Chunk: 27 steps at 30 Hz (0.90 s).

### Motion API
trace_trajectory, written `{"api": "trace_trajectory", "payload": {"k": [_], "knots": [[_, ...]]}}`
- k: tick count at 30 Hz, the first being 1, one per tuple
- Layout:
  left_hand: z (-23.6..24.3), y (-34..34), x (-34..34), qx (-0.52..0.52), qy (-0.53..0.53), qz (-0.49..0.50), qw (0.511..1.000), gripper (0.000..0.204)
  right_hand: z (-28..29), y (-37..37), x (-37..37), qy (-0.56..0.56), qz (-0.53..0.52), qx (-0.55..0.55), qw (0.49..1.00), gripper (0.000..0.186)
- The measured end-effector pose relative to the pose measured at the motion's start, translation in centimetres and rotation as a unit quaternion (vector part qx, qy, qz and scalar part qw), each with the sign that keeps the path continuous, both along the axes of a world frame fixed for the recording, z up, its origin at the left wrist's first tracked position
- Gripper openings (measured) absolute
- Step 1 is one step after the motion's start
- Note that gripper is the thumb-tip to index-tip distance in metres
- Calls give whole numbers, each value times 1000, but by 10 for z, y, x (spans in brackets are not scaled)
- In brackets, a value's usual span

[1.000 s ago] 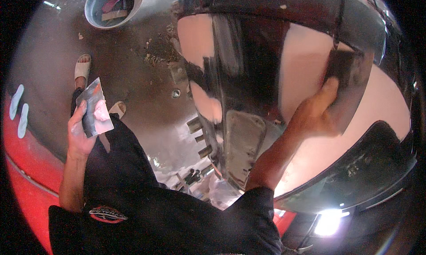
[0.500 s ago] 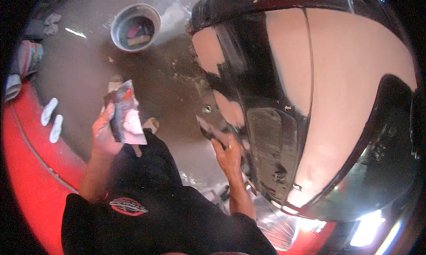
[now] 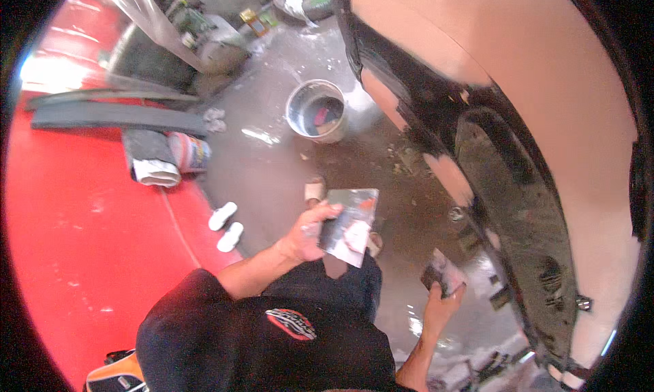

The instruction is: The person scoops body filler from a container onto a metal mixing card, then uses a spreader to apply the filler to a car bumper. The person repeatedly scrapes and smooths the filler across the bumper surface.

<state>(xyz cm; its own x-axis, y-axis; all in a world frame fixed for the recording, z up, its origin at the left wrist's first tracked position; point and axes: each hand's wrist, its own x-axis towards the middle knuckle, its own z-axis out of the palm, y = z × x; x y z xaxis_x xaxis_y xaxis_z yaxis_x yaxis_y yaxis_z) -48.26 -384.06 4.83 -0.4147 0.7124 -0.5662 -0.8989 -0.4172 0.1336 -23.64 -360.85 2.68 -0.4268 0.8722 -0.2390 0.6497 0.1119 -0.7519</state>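
Observation:
My left hand (image 3: 304,236) is closed on the edge of a flat mixing board (image 3: 339,218), thumb on its top face. On the board lies a pale pink lump of putty (image 3: 356,236), with a dab of orange-red paste (image 3: 368,204) near the far corner. To the right and lower, my right hand (image 3: 446,309) pinches a flat putty spreader (image 3: 437,272), dark with pinkish smears. Beside it, apart from the spreader, stands a black car body part (image 3: 507,167) with broad patches of smooth pinkish filler (image 3: 586,119).
A white bucket (image 3: 340,125) holding dark liquid and a pinkish item stands ahead on the wet floor. White slippers (image 3: 230,236) lie left of my feet. Along the red surface (image 3: 102,255) are a grey strip (image 3: 112,117), a roll (image 3: 153,160) and a tub (image 3: 191,153). A tire (image 3: 315,2) lies far back.
My view has swung to the left, bringing in more of the red surface and the far floor. Both hands keep hold of the board and the spreader; the spreader now appears farther from the body part.

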Motion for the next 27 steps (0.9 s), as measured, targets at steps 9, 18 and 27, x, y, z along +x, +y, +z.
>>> {"api": "trace_trajectory", "payload": {"k": [9, 18, 27], "knots": [[-38, 110, 90, -42, 30, -198, 979, 35, -67, 11, 155, 91, -168, -133, 973, 43], [-54, 190, 176, -196, 185, -405, 874, 35, -83, 18, 234, 242, -346, -49, 905, 52], [-107, 207, 227, -195, 664, -500, 520, 57, -62, 36, 180, 15, 92, 241, 966, 29]]}}
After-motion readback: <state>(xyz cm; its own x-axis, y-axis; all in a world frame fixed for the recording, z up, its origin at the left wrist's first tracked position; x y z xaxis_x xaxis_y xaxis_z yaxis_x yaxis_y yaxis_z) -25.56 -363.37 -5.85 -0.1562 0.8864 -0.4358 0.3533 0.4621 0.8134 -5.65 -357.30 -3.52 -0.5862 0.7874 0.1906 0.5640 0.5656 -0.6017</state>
